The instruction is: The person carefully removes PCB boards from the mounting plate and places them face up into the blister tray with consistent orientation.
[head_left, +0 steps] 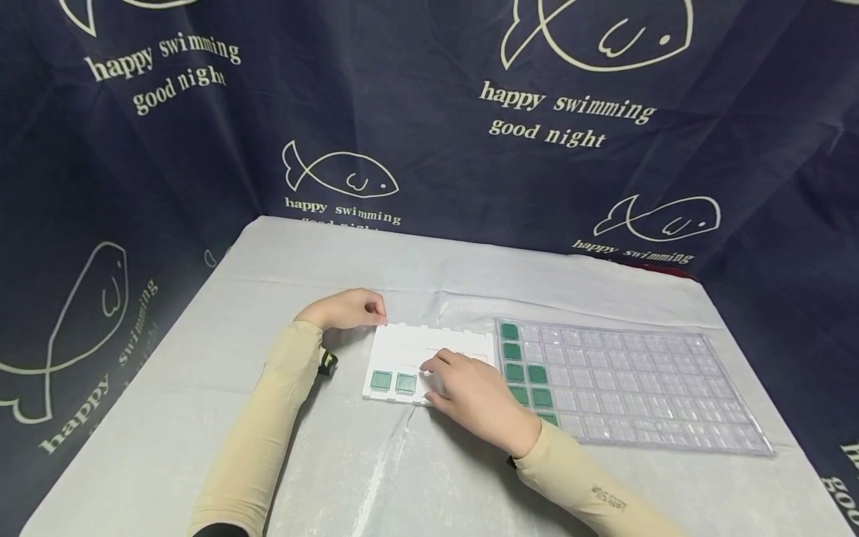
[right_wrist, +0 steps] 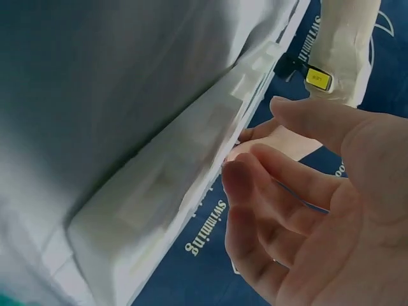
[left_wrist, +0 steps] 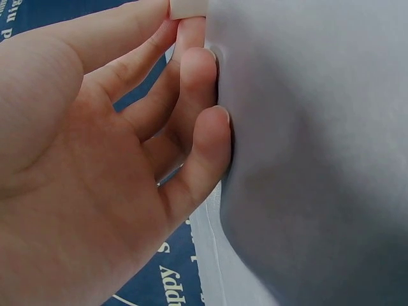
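A white rectangular tray [head_left: 403, 344] lies flat on the table, with two green square chips [head_left: 381, 381] side by side near its front left. At the tray's back left corner, my left hand [head_left: 345, 308] pinches the edge between thumb and forefinger; the left wrist view shows the white corner there. My right hand [head_left: 478, 397] hovers over the tray's right half, beside the second chip. Its thumb and fingers [right_wrist: 239, 182] are apart and loosely bent, and no chip is visible between them. The hand hides the tray's front right part.
Right of the white tray lies a large clear compartment tray [head_left: 644, 388]. Several green squares [head_left: 514, 372] fill compartments in its left columns, partly behind my right hand. A pale cloth [head_left: 322, 462] covers the table, and dark blue printed curtains [head_left: 436, 164] hang around it.
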The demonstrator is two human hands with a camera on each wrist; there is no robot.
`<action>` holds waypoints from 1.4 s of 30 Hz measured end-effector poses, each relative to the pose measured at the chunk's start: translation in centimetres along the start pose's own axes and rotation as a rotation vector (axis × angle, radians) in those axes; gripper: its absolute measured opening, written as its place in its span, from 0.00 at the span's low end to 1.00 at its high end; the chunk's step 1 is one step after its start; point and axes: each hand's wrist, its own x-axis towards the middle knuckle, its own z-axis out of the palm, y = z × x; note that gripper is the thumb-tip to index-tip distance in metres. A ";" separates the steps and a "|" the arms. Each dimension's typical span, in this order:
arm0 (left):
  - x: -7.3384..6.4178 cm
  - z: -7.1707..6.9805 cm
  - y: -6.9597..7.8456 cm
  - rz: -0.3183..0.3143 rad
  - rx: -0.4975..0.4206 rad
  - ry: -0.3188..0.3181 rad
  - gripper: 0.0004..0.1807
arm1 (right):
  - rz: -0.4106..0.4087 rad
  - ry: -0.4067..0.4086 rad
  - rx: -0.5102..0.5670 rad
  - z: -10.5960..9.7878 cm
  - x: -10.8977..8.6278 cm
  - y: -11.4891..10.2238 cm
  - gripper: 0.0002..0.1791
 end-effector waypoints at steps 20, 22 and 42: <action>0.0 0.0 0.3 -0.004 0.016 0.004 0.06 | -0.027 -0.003 -0.053 2.1 1.8 -1.9 0.17; 0.1 0.0 0.3 -0.003 0.017 0.003 0.06 | -0.027 0.009 -0.069 2.3 1.8 -1.9 0.17; 0.2 0.1 0.0 0.004 0.001 0.008 0.06 | -0.020 0.027 -0.027 2.4 2.1 -1.7 0.13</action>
